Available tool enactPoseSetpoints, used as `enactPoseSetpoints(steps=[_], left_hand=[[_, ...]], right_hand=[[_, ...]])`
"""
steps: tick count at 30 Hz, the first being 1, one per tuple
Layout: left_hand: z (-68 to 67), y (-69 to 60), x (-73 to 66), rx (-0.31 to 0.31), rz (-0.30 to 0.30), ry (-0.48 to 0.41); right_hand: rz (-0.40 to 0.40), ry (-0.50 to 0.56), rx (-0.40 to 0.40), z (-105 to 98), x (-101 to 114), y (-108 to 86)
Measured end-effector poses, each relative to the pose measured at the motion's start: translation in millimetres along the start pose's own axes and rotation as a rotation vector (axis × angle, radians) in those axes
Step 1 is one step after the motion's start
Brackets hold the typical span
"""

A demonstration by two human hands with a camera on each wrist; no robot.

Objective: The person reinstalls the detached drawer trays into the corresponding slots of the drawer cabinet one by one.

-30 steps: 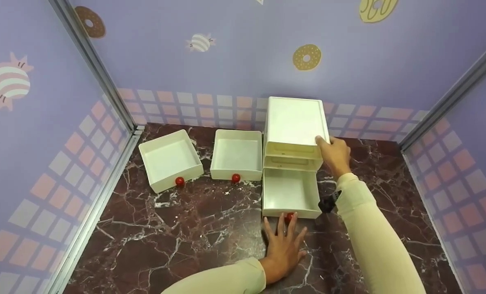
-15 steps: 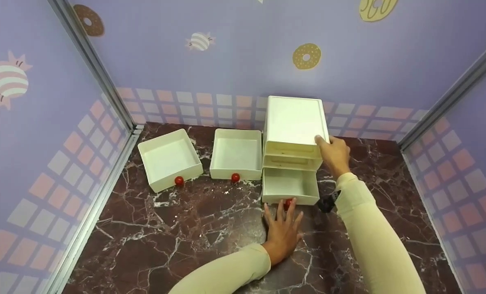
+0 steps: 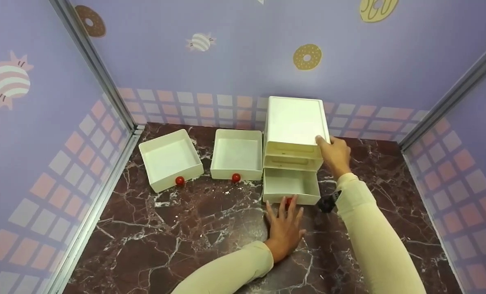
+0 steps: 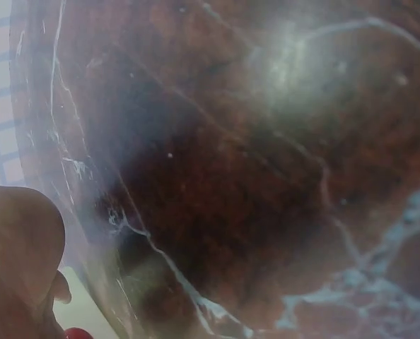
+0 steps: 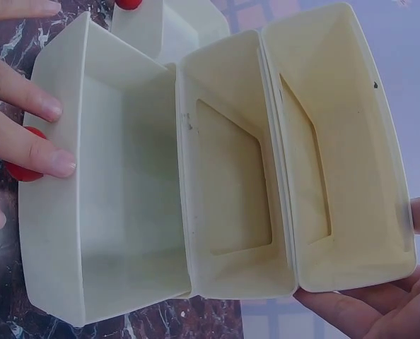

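Observation:
A white drawer cabinet [image 3: 296, 120] stands against the back wall, its upper two slots hollow. From its lowest slot a white drawer [image 3: 290, 183] juts partway out, nothing inside it. My left hand [image 3: 285, 230] has its fingers spread, with fingertips touching the drawer front around the red knob [image 5: 27, 157]. Thumb on top and fingers along the side, my right hand [image 3: 336, 155] grips the cabinet's right front edge. The right wrist view shows the two hollow slots [image 5: 231, 176] and the fingers beneath the cabinet's side.
Two more white drawers with red knobs lie on the dark marble surface, one [image 3: 238, 153] beside the cabinet and one turned askew [image 3: 171, 159] farther left. Purple patterned walls [image 3: 234, 69] enclose the back and sides. A black device [image 3: 328, 202] sits at the right wrist.
The lowest drawer has slid farther into the cabinet, with my left hand moving forward against its front. Over the last half second it has barely moved. My right hand keeps its place.

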State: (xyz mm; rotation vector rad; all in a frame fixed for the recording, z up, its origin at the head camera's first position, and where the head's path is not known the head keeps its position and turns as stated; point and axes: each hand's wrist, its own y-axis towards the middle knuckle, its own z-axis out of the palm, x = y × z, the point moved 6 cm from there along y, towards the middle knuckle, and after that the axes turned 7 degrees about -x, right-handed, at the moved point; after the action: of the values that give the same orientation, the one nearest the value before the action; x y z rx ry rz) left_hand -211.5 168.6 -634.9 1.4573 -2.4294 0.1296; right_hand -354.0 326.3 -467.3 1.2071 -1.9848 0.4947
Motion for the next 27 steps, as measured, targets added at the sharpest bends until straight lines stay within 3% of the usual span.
enactPoseSetpoints(steps=[12,18,27], left_hand=[[7.9,1.2,-0.5,-0.069,-0.04,0.004],[16.5,15.3,19.2,-0.085,-0.087,-0.03],[16.2,38.5,39.2,-0.043,-0.023,-0.117]], right_hand=[[0.003,-0.009,0.005,0.3,-1.1,-0.1],[0.017,-0.005,0.01,1.7,-1.7,0.5],[-0.004,-0.017,-0.007,0.8,-2.0,1.9]])
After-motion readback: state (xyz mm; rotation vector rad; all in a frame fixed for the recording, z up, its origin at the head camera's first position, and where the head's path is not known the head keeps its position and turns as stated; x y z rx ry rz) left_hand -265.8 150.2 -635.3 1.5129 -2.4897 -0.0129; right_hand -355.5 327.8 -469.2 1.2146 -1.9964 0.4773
